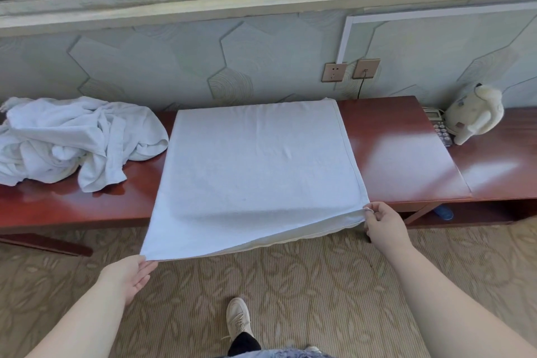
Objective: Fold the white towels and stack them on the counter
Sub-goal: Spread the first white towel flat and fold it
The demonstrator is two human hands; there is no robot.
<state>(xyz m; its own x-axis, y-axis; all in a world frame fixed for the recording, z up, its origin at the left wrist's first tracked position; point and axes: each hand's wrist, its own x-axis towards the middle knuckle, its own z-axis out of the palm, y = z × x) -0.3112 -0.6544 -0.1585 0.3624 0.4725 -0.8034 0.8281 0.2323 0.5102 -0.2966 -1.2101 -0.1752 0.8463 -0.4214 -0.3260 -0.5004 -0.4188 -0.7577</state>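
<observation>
While the left hand (130,273) pinches the near-left corner of the towel (255,171), the right hand (383,224) pinches its near-right corner, holding that edge clear of the counter (406,154). Ahead of both hands the towel lies flat; a crumpled pile (66,142) sits beyond the left hand.

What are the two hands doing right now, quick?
Left hand: pinching the near left corner of the spread towel.
Right hand: pinching the towel's near right corner.
</observation>
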